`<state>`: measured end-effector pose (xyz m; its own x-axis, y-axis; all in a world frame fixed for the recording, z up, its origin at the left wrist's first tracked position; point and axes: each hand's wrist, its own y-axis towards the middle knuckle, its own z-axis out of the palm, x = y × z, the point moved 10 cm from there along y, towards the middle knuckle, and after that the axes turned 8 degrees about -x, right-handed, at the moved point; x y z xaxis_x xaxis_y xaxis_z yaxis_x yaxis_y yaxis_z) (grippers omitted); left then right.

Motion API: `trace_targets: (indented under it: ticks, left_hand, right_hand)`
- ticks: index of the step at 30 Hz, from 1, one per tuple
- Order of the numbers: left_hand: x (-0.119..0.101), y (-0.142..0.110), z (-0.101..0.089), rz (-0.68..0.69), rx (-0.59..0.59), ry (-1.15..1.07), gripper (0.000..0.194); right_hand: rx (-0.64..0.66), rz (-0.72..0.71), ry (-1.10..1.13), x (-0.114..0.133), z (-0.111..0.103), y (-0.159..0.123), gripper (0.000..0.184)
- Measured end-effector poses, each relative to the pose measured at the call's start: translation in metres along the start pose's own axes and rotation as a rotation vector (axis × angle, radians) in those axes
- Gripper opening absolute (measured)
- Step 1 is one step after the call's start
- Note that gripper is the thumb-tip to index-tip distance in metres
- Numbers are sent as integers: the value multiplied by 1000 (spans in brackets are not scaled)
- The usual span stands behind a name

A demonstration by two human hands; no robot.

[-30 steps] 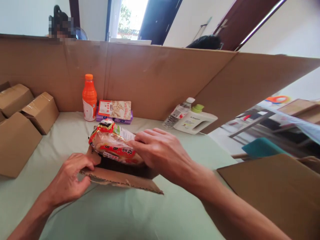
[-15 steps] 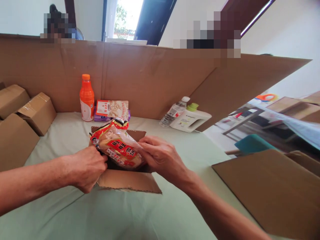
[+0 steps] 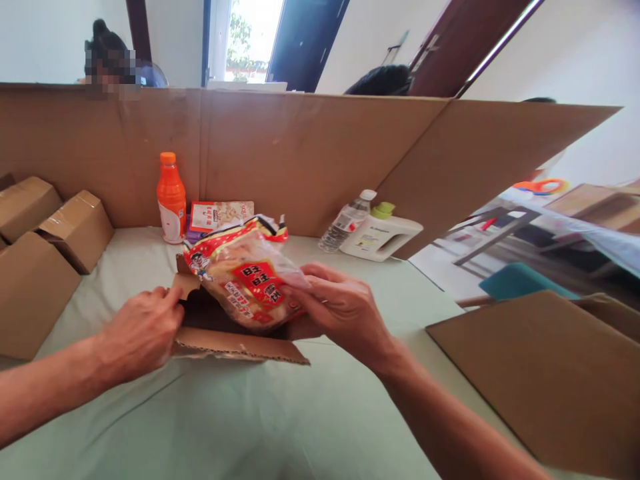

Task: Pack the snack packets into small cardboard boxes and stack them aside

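A red and clear bag of rice crackers (image 3: 250, 273) is tilted over the mouth of an open cardboard box (image 3: 240, 343). My right hand (image 3: 340, 307) is closed on the bag's right end, thumb in front. At the box's left side, my left hand (image 3: 145, 327) pinches a small cardboard flap (image 3: 187, 285). The dark inside of the box shows below and left of the bag, while the bag hides its far side. The front flap leans outward toward me.
Behind the box stand an orange bottle (image 3: 171, 200), a snack packet (image 3: 220, 215), a clear bottle (image 3: 347, 221) and a white jug (image 3: 383, 237). Closed cartons (image 3: 77, 230) lie at left, a large cardboard box (image 3: 540, 380) at right. A cardboard wall (image 3: 300, 160) borders the green cloth.
The bag has risen and shifted right in my right hand, showing more of its front. My left hand has moved left and down, and the left flap now shows in its fingers.
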<state>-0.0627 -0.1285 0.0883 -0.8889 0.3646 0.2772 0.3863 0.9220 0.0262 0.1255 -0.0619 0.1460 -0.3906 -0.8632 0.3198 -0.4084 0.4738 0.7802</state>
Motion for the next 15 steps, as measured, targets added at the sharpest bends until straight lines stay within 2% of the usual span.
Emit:
trace_targets:
  ticks: [1,3,5,7,9,11,15]
  left_hand:
    - [10,-8,0,-82,-29,-7,15]
    - [19,-20,3,-156,-54,-12,20]
    - [16,-23,4,-116,-63,2,20]
    - [8,-19,5,-4,-34,-2,15]
    - [1,-14,7,103,48,-60,15]
    - [-1,-7,7,163,151,-117,22]
    - [-4,4,11,227,329,-52,29]
  right_hand:
    - [-18,-5,16,0,-5,0,23]
    - [-8,-23,22,4,-8,0,21]
    - [31,-42,-4,9,-5,2,24]
    - [56,-45,-24,13,-1,3,27]
    - [68,-22,-21,13,6,4,32]
    - [78,11,-12,8,13,4,36]
    - [108,21,-17,2,26,3,37]
